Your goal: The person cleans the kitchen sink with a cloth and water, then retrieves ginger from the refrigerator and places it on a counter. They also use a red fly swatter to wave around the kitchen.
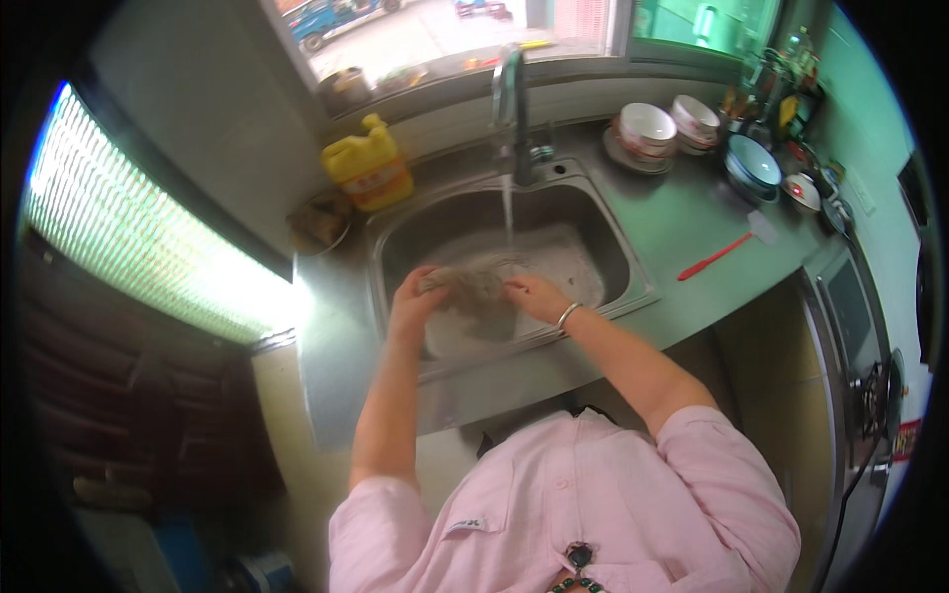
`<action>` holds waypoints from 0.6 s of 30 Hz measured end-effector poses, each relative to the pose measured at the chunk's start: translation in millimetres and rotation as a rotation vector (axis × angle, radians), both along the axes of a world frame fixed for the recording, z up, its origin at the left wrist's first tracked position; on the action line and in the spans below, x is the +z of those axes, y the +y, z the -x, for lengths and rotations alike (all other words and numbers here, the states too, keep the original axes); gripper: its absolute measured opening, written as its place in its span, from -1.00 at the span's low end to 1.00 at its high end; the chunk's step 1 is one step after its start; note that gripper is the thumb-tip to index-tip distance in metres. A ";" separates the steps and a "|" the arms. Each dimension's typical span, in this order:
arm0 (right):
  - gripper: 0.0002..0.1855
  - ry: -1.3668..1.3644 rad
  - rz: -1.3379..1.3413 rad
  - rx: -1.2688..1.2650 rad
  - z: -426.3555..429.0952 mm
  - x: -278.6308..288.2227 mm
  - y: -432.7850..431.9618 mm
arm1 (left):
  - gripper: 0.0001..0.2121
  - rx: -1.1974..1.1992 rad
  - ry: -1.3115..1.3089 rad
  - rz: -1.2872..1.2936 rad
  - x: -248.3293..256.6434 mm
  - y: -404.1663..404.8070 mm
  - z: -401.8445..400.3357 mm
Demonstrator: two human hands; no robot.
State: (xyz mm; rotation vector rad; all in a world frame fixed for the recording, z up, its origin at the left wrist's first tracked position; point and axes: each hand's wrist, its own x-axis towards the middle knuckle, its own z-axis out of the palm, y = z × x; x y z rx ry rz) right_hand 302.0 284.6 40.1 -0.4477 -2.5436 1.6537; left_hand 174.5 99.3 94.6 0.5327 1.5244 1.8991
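Note:
Both hands are over the metal sink (637,293), holding a wet brownish-grey cloth (467,289) stretched between them. My left hand (421,295) grips its left end; my right hand (537,295), with a bangle at the wrist, pinches the right end. The cloth is blurred, so its exact kind is hard to make out. Behind it, water (508,211) runs from the tall faucet (511,111) into the basin. Shallow, cloudy water appears to cover the basin floor.
A yellow plastic jug (368,164) and a bowl with a brown rag (320,221) stand left of the sink. To the right are stacked white bowls (647,132), blue bowls (752,163) and a red-handled spatula (715,256). A gas stove (852,319) lies beyond the counter's right end.

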 end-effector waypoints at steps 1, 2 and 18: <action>-0.60 0.097 0.057 -0.007 -5.6 0.3 -3.2 | -0.75 0.010 -0.011 -0.013 4.9 3.7 -3.7; -0.59 0.149 0.146 -0.009 -9.7 0.0 -1.4 | -0.77 -0.038 0.013 0.004 12.0 11.8 -7.3; -0.71 0.222 1.133 -0.229 -80.7 73.9 88.4 | -0.66 -0.227 -0.518 0.133 -17.0 128.3 -96.6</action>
